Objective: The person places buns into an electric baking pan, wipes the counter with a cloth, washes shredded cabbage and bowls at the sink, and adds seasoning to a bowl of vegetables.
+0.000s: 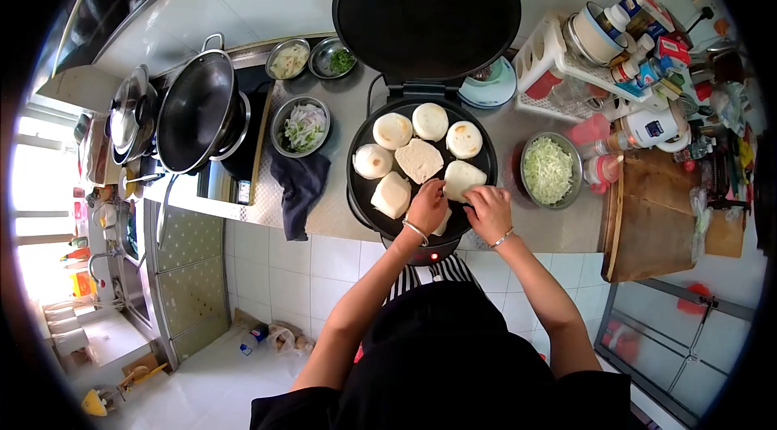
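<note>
White bread in eight pieces, some round and browned in spots, others squarish slices, lies on a round black electric griddle [361, 195]. The right-hand bread slice [464, 176] rests on the griddle, between the two hands at its near side. The left hand [429, 203] has its fingertips bunched at the slice's left corner, partly hiding a smaller bread piece [443, 223] below; the right hand [490, 210] bends its fingers over the lower right edge. Whether either hand pinches the bread or merely touches it, I cannot tell.

A red light [435, 256] glows on the griddle's front, so the plate is probably hot: a fingertip slipping off the crust could be burned. Tugging unevenly from two corners might tear the soft slice, and a shove could push it into the round bun [464, 139] above. Bread left too long could scorch underneath, where nothing shows.

Behind, the griddle's lid [426, 13] stands raised; if knocked, it might drop onto the wrists. Shredded cabbage [548, 171] fills a bowl to the right; a dark cloth [301, 187] hangs over the counter edge to the left.
</note>
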Action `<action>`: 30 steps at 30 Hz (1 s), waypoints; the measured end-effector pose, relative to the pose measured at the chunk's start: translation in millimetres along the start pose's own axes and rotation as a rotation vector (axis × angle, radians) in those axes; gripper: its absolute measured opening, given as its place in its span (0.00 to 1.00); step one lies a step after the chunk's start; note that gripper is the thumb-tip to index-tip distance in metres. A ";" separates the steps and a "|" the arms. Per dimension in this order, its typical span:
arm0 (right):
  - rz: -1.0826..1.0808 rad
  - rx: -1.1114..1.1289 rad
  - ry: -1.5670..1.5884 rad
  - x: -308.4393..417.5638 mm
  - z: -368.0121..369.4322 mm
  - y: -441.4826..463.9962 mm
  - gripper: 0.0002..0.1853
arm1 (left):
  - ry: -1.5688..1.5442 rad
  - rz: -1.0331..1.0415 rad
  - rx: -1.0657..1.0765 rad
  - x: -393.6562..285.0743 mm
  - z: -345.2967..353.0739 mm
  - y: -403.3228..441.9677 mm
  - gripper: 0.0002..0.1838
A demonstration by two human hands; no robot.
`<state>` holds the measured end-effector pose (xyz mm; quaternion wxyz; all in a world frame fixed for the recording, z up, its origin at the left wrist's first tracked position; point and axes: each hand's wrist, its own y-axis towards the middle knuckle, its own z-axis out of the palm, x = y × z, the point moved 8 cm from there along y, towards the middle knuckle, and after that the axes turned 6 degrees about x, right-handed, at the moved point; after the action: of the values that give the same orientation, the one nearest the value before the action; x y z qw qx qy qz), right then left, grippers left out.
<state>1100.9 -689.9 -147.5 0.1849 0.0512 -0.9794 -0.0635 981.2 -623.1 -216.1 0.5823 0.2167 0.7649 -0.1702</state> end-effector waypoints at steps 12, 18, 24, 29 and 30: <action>-0.052 -0.024 0.088 55.5 17.3 33.2 0.12 | 0.572 -0.115 -0.250 -43.4 -113.8 -36.2 0.09; 0.065 0.326 -0.057 75.6 76.2 77.2 0.18 | 0.664 -0.404 0.091 25.5 -119.1 -32.7 0.21; 0.198 0.477 -0.045 77.4 79.7 75.9 0.19 | 0.390 -0.380 -0.103 53.0 -117.8 -42.7 0.24; 0.103 0.107 0.210 78.3 64.5 66.6 0.18 | 0.316 -0.270 -0.189 8.0 -132.5 -53.0 0.21; 0.108 0.104 0.210 75.3 66.3 62.9 0.18 | 0.390 -0.240 -0.171 -7.1 -130.7 -53.3 0.19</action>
<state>1001.9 -630.1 -172.9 0.2866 0.0141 -0.9579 0.0030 847.8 -602.2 -174.3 0.4151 0.1030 0.8948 -0.1279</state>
